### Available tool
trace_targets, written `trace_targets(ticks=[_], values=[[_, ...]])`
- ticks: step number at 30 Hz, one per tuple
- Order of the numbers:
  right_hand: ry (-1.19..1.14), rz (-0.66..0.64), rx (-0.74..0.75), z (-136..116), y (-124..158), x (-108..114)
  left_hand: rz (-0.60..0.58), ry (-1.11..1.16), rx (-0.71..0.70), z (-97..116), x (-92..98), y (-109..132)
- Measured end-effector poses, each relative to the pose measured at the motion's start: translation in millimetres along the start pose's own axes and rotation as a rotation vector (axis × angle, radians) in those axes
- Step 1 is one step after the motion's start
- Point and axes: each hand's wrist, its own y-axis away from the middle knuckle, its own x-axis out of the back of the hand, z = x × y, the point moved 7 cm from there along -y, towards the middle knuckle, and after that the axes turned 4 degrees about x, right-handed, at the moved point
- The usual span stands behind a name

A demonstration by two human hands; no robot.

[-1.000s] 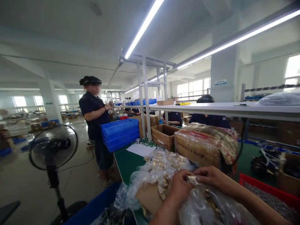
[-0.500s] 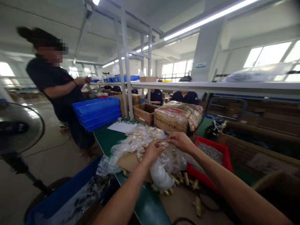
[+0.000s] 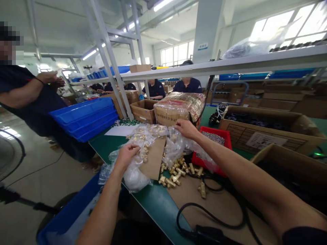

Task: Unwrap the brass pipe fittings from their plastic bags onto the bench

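Note:
My left hand is closed in a pinch at the edge of a clear plastic bag, which bunches below it near the table's left edge. Farther right, my right hand has its fingers pressed together on more clear plastic. Between the hands lies a piece of brown cardboard, with a few brass fittings along its left side. Loose brass fittings are heaped in front of the plastic. More fittings show through the plastic behind. One fitting lies apart on a cardboard sheet.
A red bin of small metal parts stands right of the plastic. Cardboard boxes line the right side; a wrapped package sits behind. Blue trays are stacked at left. A black cable loops in front. A co-worker stands left.
My hands have moved apart, the left one going left and towards me. The plastic has shifted left with it, uncovering the cardboard and more brass fittings. The view has turned right and downward.

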Motion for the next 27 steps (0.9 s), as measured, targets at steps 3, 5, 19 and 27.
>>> trace_targets(ticks=[3, 5, 19, 27], values=[[-0.042, 0.061, 0.004, -1, -8, 2, -0.005, -0.253, -0.022, -6, -7.4, -8], [-0.067, 0.148, -0.016, -2, -14, 15, -0.005, -0.403, -0.028, -9, -13.5, -10], [0.040, 0.266, -0.083, -16, 7, 91, -0.082, -0.580, 0.018, -20, -48.9, -6], [-0.003, 0.065, 0.022, -23, 19, 44, -0.153, 0.083, 0.080, 1, -43.0, -5]])
